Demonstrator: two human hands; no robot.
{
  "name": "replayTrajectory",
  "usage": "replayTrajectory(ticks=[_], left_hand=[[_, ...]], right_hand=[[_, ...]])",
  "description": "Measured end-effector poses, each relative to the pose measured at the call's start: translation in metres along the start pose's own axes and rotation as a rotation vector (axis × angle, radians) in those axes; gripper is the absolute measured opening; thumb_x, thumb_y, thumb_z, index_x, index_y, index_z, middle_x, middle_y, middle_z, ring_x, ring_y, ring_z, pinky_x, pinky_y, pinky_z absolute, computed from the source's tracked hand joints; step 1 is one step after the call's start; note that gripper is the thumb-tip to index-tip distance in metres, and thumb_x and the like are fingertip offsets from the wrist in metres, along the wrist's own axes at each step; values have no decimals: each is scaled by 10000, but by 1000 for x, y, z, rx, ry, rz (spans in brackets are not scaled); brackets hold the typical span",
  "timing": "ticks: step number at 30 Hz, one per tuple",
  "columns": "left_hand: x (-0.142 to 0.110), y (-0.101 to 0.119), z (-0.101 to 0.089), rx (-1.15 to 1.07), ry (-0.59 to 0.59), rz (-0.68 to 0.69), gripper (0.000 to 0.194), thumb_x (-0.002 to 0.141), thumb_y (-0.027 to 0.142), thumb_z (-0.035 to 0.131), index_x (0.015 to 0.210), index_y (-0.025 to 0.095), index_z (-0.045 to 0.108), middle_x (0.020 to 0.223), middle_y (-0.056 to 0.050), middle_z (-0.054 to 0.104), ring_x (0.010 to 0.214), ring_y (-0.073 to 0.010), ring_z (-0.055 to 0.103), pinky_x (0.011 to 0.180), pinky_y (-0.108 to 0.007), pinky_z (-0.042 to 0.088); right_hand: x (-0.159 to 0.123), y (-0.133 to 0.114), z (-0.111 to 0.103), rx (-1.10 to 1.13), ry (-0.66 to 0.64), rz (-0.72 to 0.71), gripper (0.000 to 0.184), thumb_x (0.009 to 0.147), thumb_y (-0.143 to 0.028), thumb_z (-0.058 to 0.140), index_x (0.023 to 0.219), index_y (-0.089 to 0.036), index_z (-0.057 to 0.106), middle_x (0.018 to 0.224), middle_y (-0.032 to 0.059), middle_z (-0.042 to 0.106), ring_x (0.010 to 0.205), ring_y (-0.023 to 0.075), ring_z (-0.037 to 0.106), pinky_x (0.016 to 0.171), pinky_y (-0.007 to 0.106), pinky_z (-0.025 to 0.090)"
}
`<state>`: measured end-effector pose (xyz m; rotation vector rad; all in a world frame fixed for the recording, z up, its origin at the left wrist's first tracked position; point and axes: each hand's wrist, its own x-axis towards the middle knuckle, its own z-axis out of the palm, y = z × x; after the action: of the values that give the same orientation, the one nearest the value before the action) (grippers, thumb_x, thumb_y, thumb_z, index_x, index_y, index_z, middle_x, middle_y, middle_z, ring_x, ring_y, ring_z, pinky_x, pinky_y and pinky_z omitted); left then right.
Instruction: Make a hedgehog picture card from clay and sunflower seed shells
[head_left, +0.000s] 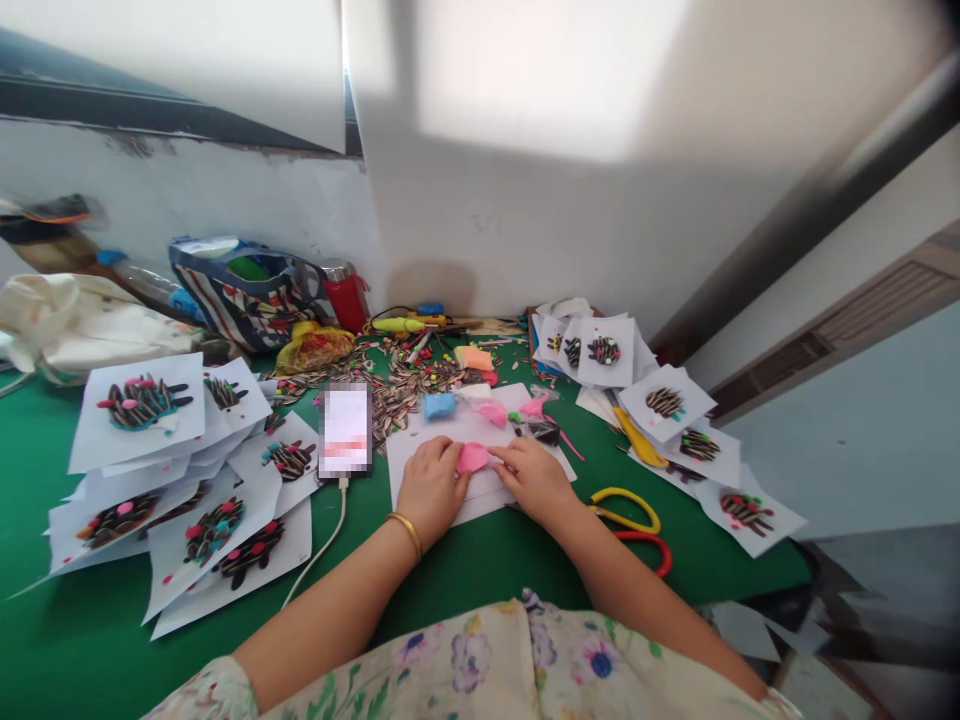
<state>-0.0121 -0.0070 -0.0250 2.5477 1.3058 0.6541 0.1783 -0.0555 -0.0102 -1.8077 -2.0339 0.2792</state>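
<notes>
A flattened piece of pink modelling clay [472, 458] is held just above white paper [412, 440]. My left hand [433, 482], a gold bangle at its wrist, pinches the clay's left edge between thumb and fingers. At its right edge my right hand [534, 480] has its index finger and thumb close together, touching or nearly touching the clay. Beyond the hands lie a blue clay block [439, 406], more pink clay [491, 413] in clear wrapping and a black packet [540, 431].
Sunflower seeds [397, 385] lie scattered behind the paper. Cards with seed figures are piled at left [139, 405] and right [664, 402]. A charging phone [345, 430] stands left of the paper; yellow-and-red-handled scissors [626, 510] lie right. A red flask [346, 298] is by the wall.
</notes>
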Motion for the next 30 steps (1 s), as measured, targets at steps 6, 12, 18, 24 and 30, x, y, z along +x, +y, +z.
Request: replayTrajectory(ticks=[6, 12, 18, 24, 30], left_hand=[[0, -1, 2, 2, 0, -3, 306, 862, 315, 572, 1150, 213, 594, 1141, -113, 573, 1087, -280, 515, 937, -427, 415], [0, -2, 3, 1, 6, -4, 308, 865, 322, 572, 1144, 195, 595, 1140, -118, 575, 1081, -285, 520, 935, -423, 422], [-1, -7, 1, -23, -17, 16, 452, 819, 334, 640, 1236, 182, 552, 1211, -133, 568, 1137, -297, 518, 968, -433, 413], [-5, -20, -7, -33, -101, 21, 702, 764, 351, 717, 1385, 200, 426, 1340, -140, 549, 1230, -319, 499, 1023, -470, 363], [-5, -32, -14, -51, -225, 14, 742, 812, 308, 662, 1455, 192, 309, 1438, -130, 481, 1330, -273, 434, 1138, -486, 230]], right_hand=[[2, -3, 14, -128, -12, 23, 325, 950, -385, 493, 1186, -226, 650, 940, 77, 638, 928, 215, 568, 829, 306, 421], [11, -4, 20, -122, -2, 83, 269, 927, -403, 540, 1079, -223, 670, 951, 70, 637, 931, 205, 568, 811, 295, 405], [11, -1, 18, -72, -13, 113, 295, 888, -369, 608, 1144, -224, 631, 967, 53, 647, 920, 194, 580, 802, 283, 416], [5, 4, 4, -113, -64, 105, 377, 869, -320, 625, 1225, -200, 594, 1064, 81, 632, 1001, 211, 568, 867, 294, 428], [1, -2, -7, -160, -142, -37, 301, 918, -263, 538, 1200, -211, 629, 1057, 75, 624, 991, 202, 553, 896, 301, 427]])
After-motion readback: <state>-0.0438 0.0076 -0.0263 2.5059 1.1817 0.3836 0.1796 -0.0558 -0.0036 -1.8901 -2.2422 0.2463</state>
